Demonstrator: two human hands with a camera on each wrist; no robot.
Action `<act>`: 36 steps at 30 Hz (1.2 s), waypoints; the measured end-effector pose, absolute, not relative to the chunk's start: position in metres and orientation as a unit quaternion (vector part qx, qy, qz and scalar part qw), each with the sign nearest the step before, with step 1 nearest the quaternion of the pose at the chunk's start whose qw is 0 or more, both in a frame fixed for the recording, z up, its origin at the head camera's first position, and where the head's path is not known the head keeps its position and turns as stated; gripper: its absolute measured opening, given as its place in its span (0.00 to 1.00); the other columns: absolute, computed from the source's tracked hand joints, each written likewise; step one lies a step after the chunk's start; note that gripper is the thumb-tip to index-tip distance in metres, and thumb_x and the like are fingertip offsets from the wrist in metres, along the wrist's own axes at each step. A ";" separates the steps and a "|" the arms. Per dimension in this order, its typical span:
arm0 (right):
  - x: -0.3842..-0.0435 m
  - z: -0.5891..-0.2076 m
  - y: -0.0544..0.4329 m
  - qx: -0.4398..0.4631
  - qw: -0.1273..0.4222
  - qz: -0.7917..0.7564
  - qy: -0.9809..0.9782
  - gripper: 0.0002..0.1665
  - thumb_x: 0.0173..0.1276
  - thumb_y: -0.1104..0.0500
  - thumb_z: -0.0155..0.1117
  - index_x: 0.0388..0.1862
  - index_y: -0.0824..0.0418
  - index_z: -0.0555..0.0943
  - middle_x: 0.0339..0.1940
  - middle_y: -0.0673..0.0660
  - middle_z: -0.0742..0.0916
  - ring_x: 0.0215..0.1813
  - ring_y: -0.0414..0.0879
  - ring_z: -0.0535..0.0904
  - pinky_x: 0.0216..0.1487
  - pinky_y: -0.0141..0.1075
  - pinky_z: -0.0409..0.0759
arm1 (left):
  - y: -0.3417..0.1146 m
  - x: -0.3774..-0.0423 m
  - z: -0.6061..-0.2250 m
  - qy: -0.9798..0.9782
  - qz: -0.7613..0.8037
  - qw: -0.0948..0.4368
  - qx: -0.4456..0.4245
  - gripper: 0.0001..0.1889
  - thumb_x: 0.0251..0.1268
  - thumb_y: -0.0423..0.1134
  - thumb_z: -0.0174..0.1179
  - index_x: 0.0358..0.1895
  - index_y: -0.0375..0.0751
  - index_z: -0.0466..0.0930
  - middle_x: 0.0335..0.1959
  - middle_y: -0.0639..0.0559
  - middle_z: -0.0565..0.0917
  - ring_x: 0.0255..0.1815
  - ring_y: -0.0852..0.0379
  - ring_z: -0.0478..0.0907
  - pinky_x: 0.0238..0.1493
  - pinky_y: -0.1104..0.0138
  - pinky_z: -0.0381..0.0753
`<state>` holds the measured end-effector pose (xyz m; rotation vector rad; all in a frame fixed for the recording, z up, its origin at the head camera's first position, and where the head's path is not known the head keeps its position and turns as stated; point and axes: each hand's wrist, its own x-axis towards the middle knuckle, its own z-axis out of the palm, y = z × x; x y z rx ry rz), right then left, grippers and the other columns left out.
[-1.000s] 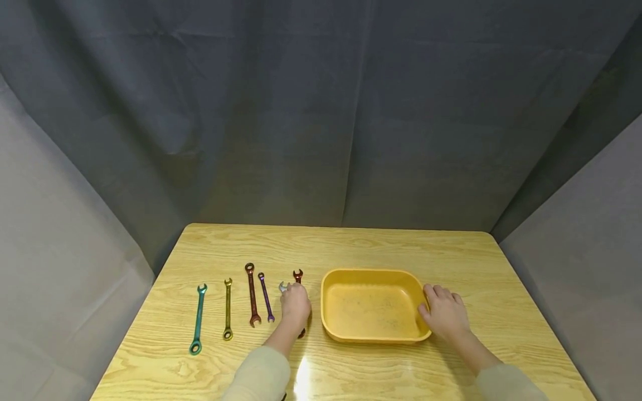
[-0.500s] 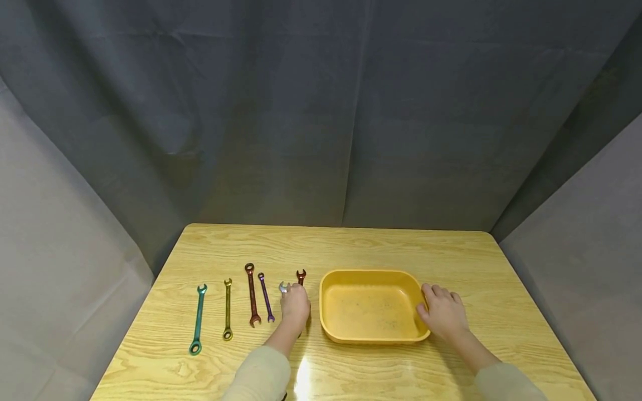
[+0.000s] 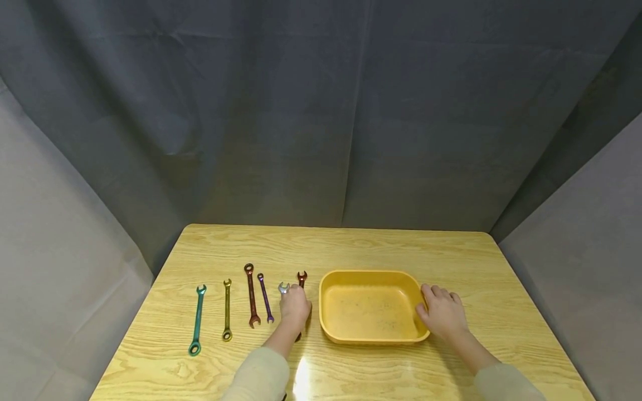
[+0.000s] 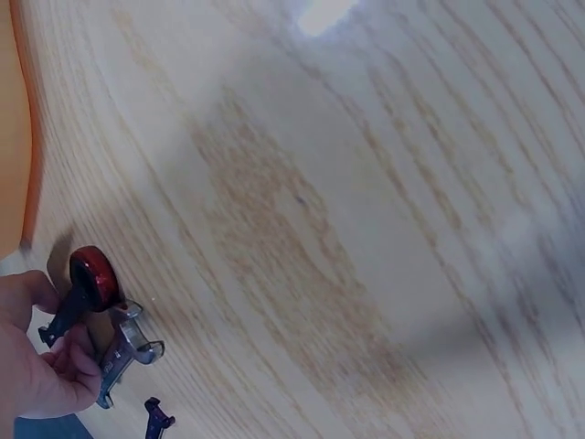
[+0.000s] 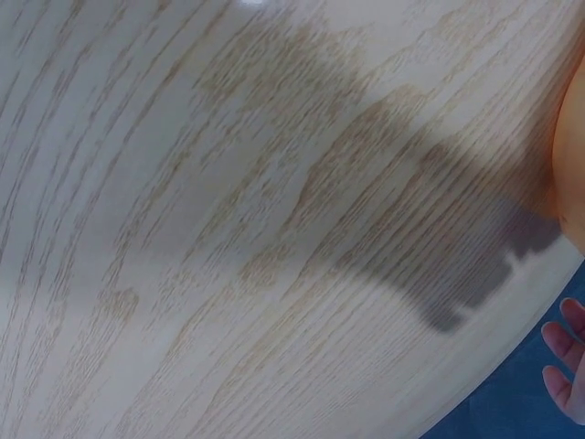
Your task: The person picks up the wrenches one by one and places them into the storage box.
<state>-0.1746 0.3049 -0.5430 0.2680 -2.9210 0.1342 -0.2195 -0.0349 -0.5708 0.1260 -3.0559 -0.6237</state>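
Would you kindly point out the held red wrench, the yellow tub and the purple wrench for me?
Red wrench (image 4: 108, 274): left wrist view, on its ring end.
Yellow tub (image 3: 371, 312): head view, on its bare floor.
Purple wrench (image 3: 265, 298): head view, mid-handle.

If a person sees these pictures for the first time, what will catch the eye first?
Probably the yellow tray on the wooden table, with the right hand at its right rim. Next, the coloured wrenches left of it, where the left hand grips a red wrench beside a silver one.
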 end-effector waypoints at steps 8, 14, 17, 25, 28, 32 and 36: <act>-0.176 -0.548 0.306 0.089 0.104 0.045 -0.990 0.18 0.60 0.53 0.55 0.46 0.61 0.70 0.40 0.61 0.80 0.44 0.60 0.75 0.49 0.58 0.68 | -0.037 -0.220 -0.572 -0.972 -0.228 0.020 0.047 0.16 0.48 0.33 0.63 0.35 0.23 0.72 0.25 0.39 0.75 0.24 0.46 0.76 0.21 0.62 0.79; -0.176 -0.547 0.305 0.087 0.102 0.040 -0.990 0.18 0.59 0.53 0.56 0.45 0.61 0.70 0.39 0.60 0.80 0.44 0.59 0.75 0.49 0.58 0.68 | -0.037 -0.221 -0.570 -0.964 -0.263 0.008 0.042 0.18 0.50 0.32 0.63 0.40 0.21 0.71 0.28 0.39 0.74 0.28 0.45 0.77 0.28 0.62 0.81; -0.176 -0.546 0.305 0.087 0.105 0.041 -0.990 0.18 0.59 0.53 0.56 0.45 0.61 0.70 0.38 0.60 0.79 0.42 0.59 0.75 0.48 0.57 0.68 | -0.037 -0.221 -0.568 -0.962 -0.272 0.016 0.035 0.17 0.49 0.31 0.63 0.39 0.22 0.71 0.29 0.39 0.74 0.33 0.44 0.77 0.35 0.60 0.81; -0.176 -0.546 0.307 0.088 0.105 0.042 -0.990 0.17 0.59 0.53 0.56 0.44 0.60 0.70 0.36 0.59 0.79 0.41 0.58 0.75 0.46 0.56 0.69 | -0.037 -0.223 -0.567 -0.957 -0.286 0.014 0.040 0.18 0.50 0.31 0.62 0.40 0.21 0.69 0.29 0.37 0.74 0.34 0.42 0.77 0.33 0.60 0.82; -0.176 -0.546 0.307 0.087 0.102 0.041 -0.990 0.18 0.59 0.53 0.56 0.45 0.60 0.70 0.37 0.59 0.79 0.41 0.58 0.75 0.46 0.56 0.69 | -0.037 -0.224 -0.564 -0.956 -0.289 0.017 0.036 0.18 0.50 0.30 0.62 0.39 0.22 0.68 0.29 0.36 0.74 0.31 0.42 0.77 0.30 0.61 0.82; -0.176 -0.546 0.307 0.085 0.101 0.042 -0.990 0.18 0.59 0.53 0.56 0.45 0.61 0.71 0.38 0.59 0.79 0.42 0.58 0.75 0.46 0.56 0.69 | -0.039 -0.224 -0.558 -0.958 -0.286 0.015 0.029 0.19 0.51 0.31 0.63 0.42 0.22 0.67 0.30 0.35 0.74 0.27 0.43 0.77 0.25 0.64 0.81; -0.176 -0.545 0.306 0.084 0.100 0.044 -0.990 0.17 0.59 0.53 0.56 0.45 0.61 0.71 0.38 0.59 0.79 0.43 0.58 0.75 0.46 0.56 0.69 | -0.041 -0.223 -0.552 -0.960 -0.278 0.017 0.017 0.22 0.52 0.32 0.63 0.46 0.20 0.67 0.32 0.34 0.74 0.29 0.44 0.77 0.26 0.65 0.81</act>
